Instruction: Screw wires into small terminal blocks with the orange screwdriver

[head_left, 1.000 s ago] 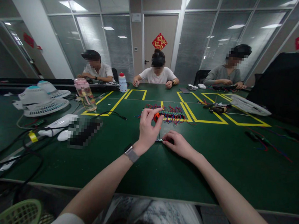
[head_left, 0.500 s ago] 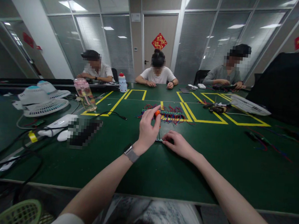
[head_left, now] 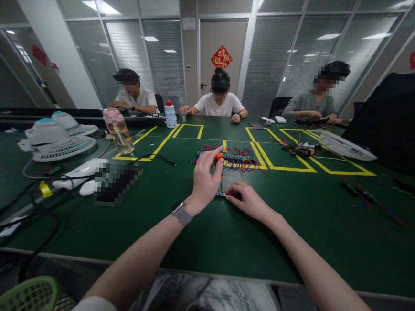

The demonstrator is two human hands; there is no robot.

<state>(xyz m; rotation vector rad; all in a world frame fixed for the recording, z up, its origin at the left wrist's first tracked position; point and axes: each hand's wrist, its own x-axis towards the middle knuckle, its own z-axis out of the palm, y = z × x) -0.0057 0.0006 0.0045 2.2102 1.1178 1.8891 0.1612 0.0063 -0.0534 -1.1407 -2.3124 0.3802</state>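
Observation:
My left hand [head_left: 204,179] is raised over the green table [head_left: 223,233], fingers closed round a small screwdriver with an orange handle [head_left: 218,157] that points down. Its tip meets a small strip-shaped part [head_left: 221,194] lying on the table. My right hand [head_left: 249,200] rests flat beside it, fingertips pressed on that part's right end. A watch [head_left: 182,214] sits on my left wrist. Just beyond the hands lies a row of terminal blocks with red and blue wires [head_left: 236,158].
Two white fans [head_left: 56,139], a pink-capped bottle [head_left: 118,130], a white device with black cables [head_left: 80,172] lie left. A fan grille [head_left: 346,147] and loose wires [head_left: 369,197] lie right. Three people sit at the far side. A green basket [head_left: 27,297] stands low left.
My left hand has shifted its grip on the orange screwdriver, whose handle now shows higher between the fingers. The right hand has stayed on the small part.

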